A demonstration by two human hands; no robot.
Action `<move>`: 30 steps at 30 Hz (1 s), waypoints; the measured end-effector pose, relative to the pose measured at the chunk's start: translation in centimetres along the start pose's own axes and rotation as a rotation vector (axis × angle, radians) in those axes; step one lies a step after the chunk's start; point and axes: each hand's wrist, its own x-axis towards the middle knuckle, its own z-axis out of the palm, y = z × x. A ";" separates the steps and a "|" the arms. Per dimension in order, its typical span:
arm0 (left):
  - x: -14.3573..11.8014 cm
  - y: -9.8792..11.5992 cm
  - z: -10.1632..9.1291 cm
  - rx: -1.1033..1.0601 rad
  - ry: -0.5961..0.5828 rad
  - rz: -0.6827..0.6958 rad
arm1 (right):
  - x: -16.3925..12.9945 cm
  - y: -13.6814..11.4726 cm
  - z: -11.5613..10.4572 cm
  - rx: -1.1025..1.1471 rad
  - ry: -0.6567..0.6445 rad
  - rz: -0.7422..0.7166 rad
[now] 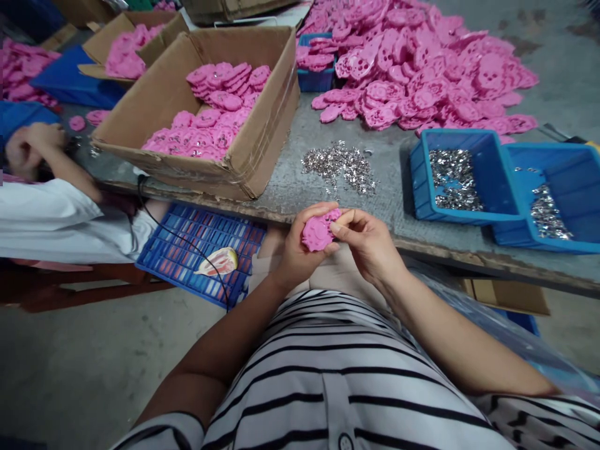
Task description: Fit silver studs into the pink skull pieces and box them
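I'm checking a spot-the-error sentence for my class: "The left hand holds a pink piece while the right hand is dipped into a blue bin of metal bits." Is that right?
Not quite: the right hand is not in a blue bin of metal bits. The head view shows it at the pink piece, which the left hand does hold.

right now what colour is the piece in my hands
The piece is pink, clearest in the head view.

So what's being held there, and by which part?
A pink piece: the left hand grips it around its edge, and the right hand has thumb and finger at its right side. Whether they pinch anything small is hidden.
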 end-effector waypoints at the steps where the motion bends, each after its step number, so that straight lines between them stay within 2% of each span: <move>1: 0.0 0.0 0.1 -0.035 0.005 -0.027 | 0.0 0.0 0.1 0.005 0.006 0.006; 6: 0.2 0.0 0.9 -0.369 0.111 -0.231 | 0.0 -0.1 -0.3 -0.012 -0.031 0.036; 8: 0.4 0.3 1.3 -0.497 0.168 -0.335 | 0.0 -1.1 -0.9 -0.066 -0.061 0.027; 10: 0.7 0.7 1.4 -0.589 0.204 -0.454 | 0.1 -2.9 -2.0 -0.159 -0.053 -0.045; 13: 1.2 1.5 1.4 -0.668 0.236 -0.592 | 0.4 -6.3 -4.1 -0.292 0.086 -0.269; 15: 1.4 1.8 1.4 -0.674 0.244 -0.642 | 0.6 -8.0 -5.3 -0.305 0.196 -0.376; 18: 1.6 1.6 1.4 -0.662 0.232 -0.660 | 0.9 -8.1 -5.9 -0.302 0.200 -0.318; 21: 1.4 0.8 1.4 -0.628 0.205 -0.646 | 1.1 -6.0 -5.0 -0.334 0.130 -0.210; 26: 1.9 -0.9 0.8 -0.449 0.138 -0.635 | 2.2 -2.5 -3.1 -0.541 0.016 -0.244; 28: 2.7 -1.8 0.4 -0.220 0.085 -0.552 | 2.9 -1.9 -3.2 -0.595 0.033 -0.269; 30: 3.8 -2.6 0.1 0.109 -0.026 -0.367 | 3.5 -1.5 -3.6 -0.608 0.110 -0.292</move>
